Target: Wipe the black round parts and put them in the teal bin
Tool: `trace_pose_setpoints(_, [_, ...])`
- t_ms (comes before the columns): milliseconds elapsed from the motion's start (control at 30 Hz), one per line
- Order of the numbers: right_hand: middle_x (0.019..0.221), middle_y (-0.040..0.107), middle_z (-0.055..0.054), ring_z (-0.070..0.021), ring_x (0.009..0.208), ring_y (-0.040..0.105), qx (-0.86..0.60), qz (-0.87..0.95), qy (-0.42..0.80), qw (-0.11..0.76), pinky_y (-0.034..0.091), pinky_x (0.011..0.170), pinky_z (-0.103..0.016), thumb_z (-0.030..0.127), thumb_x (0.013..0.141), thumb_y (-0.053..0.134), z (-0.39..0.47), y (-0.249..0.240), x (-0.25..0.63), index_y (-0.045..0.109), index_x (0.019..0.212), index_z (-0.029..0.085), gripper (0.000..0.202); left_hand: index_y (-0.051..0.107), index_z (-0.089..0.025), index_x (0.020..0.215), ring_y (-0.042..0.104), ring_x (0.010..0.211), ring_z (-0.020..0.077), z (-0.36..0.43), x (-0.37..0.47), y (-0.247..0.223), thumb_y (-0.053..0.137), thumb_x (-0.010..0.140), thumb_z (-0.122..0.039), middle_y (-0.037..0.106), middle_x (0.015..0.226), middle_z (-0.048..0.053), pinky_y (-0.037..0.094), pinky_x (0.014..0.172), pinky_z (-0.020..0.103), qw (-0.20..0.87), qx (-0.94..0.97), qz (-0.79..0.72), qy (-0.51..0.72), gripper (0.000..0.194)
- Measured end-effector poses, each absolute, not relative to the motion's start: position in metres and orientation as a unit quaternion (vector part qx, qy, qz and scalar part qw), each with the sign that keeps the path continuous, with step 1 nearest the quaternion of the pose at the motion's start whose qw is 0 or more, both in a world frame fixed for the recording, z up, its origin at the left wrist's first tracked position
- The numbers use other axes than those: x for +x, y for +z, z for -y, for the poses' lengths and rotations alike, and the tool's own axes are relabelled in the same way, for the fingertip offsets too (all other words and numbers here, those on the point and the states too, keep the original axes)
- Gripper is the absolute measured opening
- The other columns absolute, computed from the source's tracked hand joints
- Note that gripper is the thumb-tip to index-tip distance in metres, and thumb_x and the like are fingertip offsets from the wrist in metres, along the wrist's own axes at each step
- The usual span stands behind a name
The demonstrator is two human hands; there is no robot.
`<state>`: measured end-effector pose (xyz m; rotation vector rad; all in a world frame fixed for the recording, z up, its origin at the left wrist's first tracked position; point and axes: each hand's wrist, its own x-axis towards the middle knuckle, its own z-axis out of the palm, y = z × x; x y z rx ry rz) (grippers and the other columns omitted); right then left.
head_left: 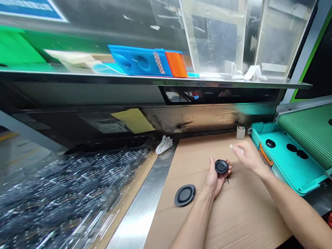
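Observation:
My left hand [217,178] is wrapped round a small round black plastic cap [221,166], its flat face turned up. A small tab sticks out at the cap's upper edge. To the left of that forearm a second, larger black round cap [185,195] lies on the cardboard sheet [243,214]. My right hand [246,156] is up to the right of the held cap, apart from it, fingers closed. A small white piece [231,146] shows at its fingertips; motion blur hides what kind it is. Thin dark marks or pins lie just below my left fingers.
A turquoise tray [287,173] with several black caps stands at right beside a green conveyor belt [308,129]. A small white bottle [240,131] is at the back. Plastic-wrapped black parts [64,197] fill the left. A white glove [164,144] lies nearby. A metal shelf [145,79] overhangs.

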<state>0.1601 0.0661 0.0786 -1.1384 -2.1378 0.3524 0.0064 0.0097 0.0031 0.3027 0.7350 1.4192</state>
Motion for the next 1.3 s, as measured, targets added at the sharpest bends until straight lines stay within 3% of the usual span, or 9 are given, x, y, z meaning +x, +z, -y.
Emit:
trace_pose_setpoints(100, [0.093, 0.069, -0.009, -0.0208, 0.089, 0.062, -0.569, 0.762, 0.011, 0.309, 0.042, 0.078, -0.027, 0.031, 0.098, 0.048, -0.122, 0.112, 0.161, 0.075, 0.098, 0.02, 0.03, 0.063, -0.009, 0.101, 0.069, 0.069, 0.0184, -0.009, 0.008, 0.006, 0.046, 0.096, -0.059, 0.069, 0.093, 0.013, 0.052, 0.052, 0.025, 0.695, 0.149, -0.33, 0.622, 0.053])
trace_pose_setpoints(267, [0.117, 0.067, -0.011, -0.0246, 0.104, 0.063, -0.632, 0.749, -0.012, 0.2, 0.046, 0.086, -0.03, 0.03, 0.096, 0.049, -0.193, 0.132, 0.164, 0.074, 0.114, 0.026, 0.031, 0.053, -0.019, 0.106, 0.071, 0.068, 0.0215, -0.007, 0.008, 0.009, 0.051, 0.092, -0.062, 0.069, 0.091, 0.009, 0.043, 0.044, 0.022, 0.698, 0.134, -0.297, 0.638, 0.045])
trace_pose_setpoints(433, [0.107, 0.072, -0.012, -0.0275, 0.101, 0.065, -0.626, 0.766, 0.027, 0.145, 0.049, 0.086, -0.033, 0.021, 0.085, 0.06, -0.221, 0.126, 0.165, 0.079, 0.101, 0.023, 0.024, 0.052, -0.02, 0.104, 0.072, 0.068, 0.022, -0.008, 0.006, 0.012, 0.052, 0.09, -0.066, 0.07, 0.094, 0.01, 0.043, 0.044, 0.022, 0.701, 0.125, -0.283, 0.643, 0.048])
trace_pose_setpoints(567, [0.101, 0.074, -0.008, -0.0257, 0.102, 0.066, -0.621, 0.763, 0.067, 0.169, 0.049, 0.088, -0.031, 0.022, 0.08, 0.066, -0.23, 0.136, 0.169, 0.079, 0.093, 0.023, 0.019, 0.053, -0.018, 0.104, 0.071, 0.066, 0.0203, -0.008, 0.005, 0.012, 0.049, 0.092, -0.063, 0.071, 0.092, 0.012, 0.044, 0.045, 0.022, 0.702, 0.126, -0.284, 0.641, 0.047])
trace_pose_setpoints(700, [0.111, 0.071, -0.013, -0.0233, 0.104, 0.065, -0.61, 0.742, 0.094, 0.263, 0.051, 0.084, -0.03, 0.033, 0.095, 0.048, -0.205, 0.137, 0.172, 0.071, 0.117, 0.017, 0.036, 0.055, -0.016, 0.104, 0.065, 0.056, 0.0169, -0.009, 0.002, 0.009, 0.044, 0.095, -0.052, 0.071, 0.087, 0.012, 0.038, 0.041, 0.021, 0.703, 0.14, -0.279, 0.639, 0.039])
trace_pose_setpoints(800, [0.099, 0.071, -0.011, -0.0179, 0.082, 0.066, -0.553, 0.735, 0.219, 0.325, 0.052, 0.067, -0.026, 0.039, 0.099, 0.039, -0.16, 0.111, 0.171, 0.061, 0.127, 0.013, 0.045, 0.058, -0.015, 0.102, 0.059, 0.049, 0.0157, -0.01, -0.001, 0.01, 0.04, 0.094, -0.042, 0.071, 0.084, 0.013, 0.031, 0.037, 0.022, 0.691, 0.153, -0.293, 0.643, 0.034])
trace_pose_setpoints(900, [0.093, 0.067, -0.008, -0.0141, 0.069, 0.06, -0.417, 0.658, 0.481, 0.401, 0.045, 0.056, -0.023, 0.049, 0.088, 0.062, -0.11, 0.077, 0.172, 0.06, 0.123, 0.014, 0.049, 0.06, -0.013, 0.1, 0.057, 0.048, 0.0146, -0.009, -0.001, 0.011, 0.037, 0.093, -0.035, 0.071, 0.082, 0.013, 0.029, 0.036, 0.021, 0.679, 0.166, -0.312, 0.644, 0.033])
trace_pose_setpoints(1000, [0.085, 0.063, -0.003, -0.0112, 0.062, 0.052, -0.381, 0.622, 0.567, 0.381, 0.039, 0.052, -0.022, 0.055, 0.084, 0.068, -0.073, 0.057, 0.174, 0.064, 0.117, 0.017, 0.051, 0.062, -0.01, 0.101, 0.061, 0.052, 0.0157, -0.007, 0.001, 0.011, 0.038, 0.096, -0.04, 0.072, 0.083, 0.016, 0.036, 0.039, 0.022, 0.692, 0.19, -0.324, 0.617, 0.039])
trace_pose_setpoints(1300, [0.089, 0.07, -0.004, -0.0177, 0.087, 0.06, -0.398, 0.827, 0.258, 0.303, 0.042, 0.082, -0.03, 0.033, 0.098, 0.052, -0.044, 0.046, 0.168, 0.071, 0.088, 0.02, 0.025, 0.066, -0.007, 0.09, 0.057, 0.043, 0.0138, -0.005, 0.01, 0.007, 0.037, 0.098, -0.052, 0.071, 0.07, 0.014, 0.04, 0.036, 0.022, 0.676, 0.238, -0.413, 0.562, 0.053])
